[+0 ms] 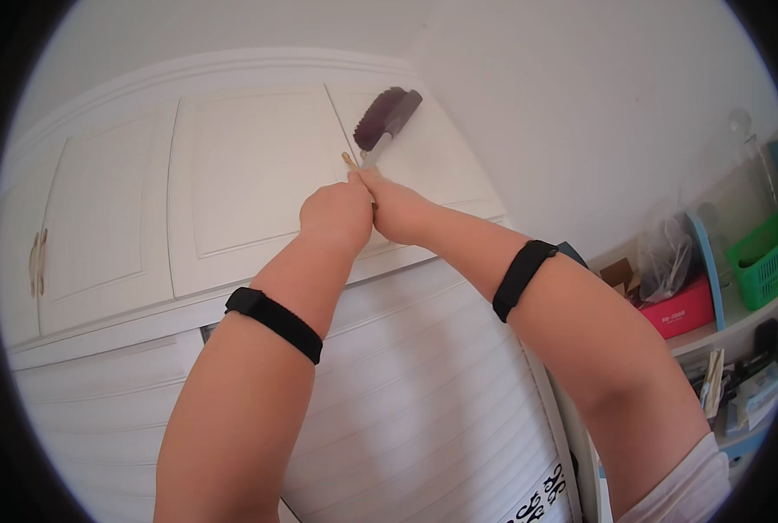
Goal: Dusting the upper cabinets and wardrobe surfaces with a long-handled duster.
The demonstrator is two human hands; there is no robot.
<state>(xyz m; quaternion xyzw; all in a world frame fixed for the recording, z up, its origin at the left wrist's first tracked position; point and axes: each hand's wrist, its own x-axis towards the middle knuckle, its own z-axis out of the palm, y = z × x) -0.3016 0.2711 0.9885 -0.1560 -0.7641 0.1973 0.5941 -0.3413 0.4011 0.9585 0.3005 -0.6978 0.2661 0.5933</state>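
A duster brush (pixel 381 121) with dark purple bristles and a grey handle is raised in front of the white upper cabinet doors (pixel 252 170). Its head tilts up to the right and overlaps the rightmost door. My right hand (pixel 399 206) is closed around the handle just below the head. Beside and against it, my left hand (pixel 335 212) is also closed on the handle, whose lower part the two hands hide. Just behind my fingers shows the top of a brass-coloured door pull (pixel 348 160). A black strap circles each forearm.
More door pulls (pixel 38 263) are at the far left. Louvred white doors (pixel 415 366) stand below the upper cabinets. To the right, open shelves (pixel 696 343) hold a red box (pixel 680 310), a clear plastic bag (pixel 667 258) and a green basket (pixel 761 265). A bare wall (pixel 559 118) adjoins the cabinet.
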